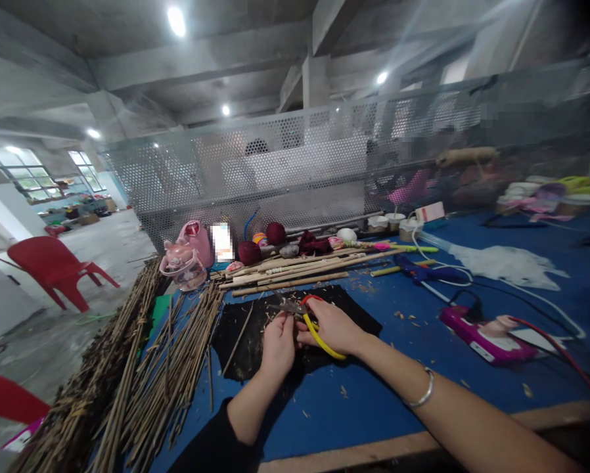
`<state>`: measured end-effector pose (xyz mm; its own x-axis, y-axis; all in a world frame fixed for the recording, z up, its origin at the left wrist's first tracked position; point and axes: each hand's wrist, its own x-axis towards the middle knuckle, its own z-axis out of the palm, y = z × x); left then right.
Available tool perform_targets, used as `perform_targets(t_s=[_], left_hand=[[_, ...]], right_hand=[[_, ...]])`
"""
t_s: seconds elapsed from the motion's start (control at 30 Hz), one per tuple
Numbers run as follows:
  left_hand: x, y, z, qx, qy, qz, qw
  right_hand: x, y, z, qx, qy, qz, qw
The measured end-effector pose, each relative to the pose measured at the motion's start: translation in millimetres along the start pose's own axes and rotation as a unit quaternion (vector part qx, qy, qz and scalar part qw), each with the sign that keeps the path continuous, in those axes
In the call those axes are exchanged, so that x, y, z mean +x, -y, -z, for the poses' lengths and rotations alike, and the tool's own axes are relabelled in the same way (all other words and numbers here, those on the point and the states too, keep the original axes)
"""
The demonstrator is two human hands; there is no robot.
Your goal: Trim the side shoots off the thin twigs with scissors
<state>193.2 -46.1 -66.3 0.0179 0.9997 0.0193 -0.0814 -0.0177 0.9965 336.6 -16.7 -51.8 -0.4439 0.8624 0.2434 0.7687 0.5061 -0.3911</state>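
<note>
My right hand (335, 322) is wrapped round the handles of a pair of scissors (323, 342) with yellow and red grips. The scissors' blades point left, just above my left hand (278, 344). That hand is closed, fingertips pinched together by the blades; whatever lies between them is too small and covered to make out. Both hands are over a black cloth (357, 310) strewn with small pale scraps. On the cloth, left of my left hand, lies a single thin stick (239, 337).
Thin sticks (177, 368) are heaped left, beside a thicker twig bundle (85, 401). Behind the cloth lie pale rods (285, 268), dark red yarn balls (249, 253) and a pink cup (185, 270). At right are a glue gun (423, 270), a magenta power strip (487, 338) and cables.
</note>
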Motion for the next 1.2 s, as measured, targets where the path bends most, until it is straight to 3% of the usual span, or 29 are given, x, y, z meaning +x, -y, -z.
perform_targets(t_s=[0.27, 0.4, 0.67, 0.93, 1.1, 1.2], left_hand=[[-1, 0, 0.8, 0.090, 0.022, -0.015, 0.996], [-2, 1, 1.7, 0.119, -0.008, -0.037, 0.992], [-3, -4, 2.2, 0.122, -0.011, -0.030, 0.992], [1, 0, 5.7, 0.121, -0.001, -0.036, 0.992], [5, 3, 9.8, 0.113, -0.005, -0.042, 0.993], [6, 2, 13.5, 0.153, -0.037, -0.100, 0.983]], right_hand=[[0, 1, 4, -0.029, -0.001, -0.007, 1.000], [-1, 2, 4, -0.009, -0.002, -0.021, 1.000], [1, 2, 5, 0.009, 0.030, -0.062, 0.998], [4, -6, 1, 0.016, 0.034, -0.059, 0.998], [9, -6, 10, -0.061, -0.025, -0.034, 0.997], [15, -5, 20, -0.096, -0.077, -0.022, 0.992]])
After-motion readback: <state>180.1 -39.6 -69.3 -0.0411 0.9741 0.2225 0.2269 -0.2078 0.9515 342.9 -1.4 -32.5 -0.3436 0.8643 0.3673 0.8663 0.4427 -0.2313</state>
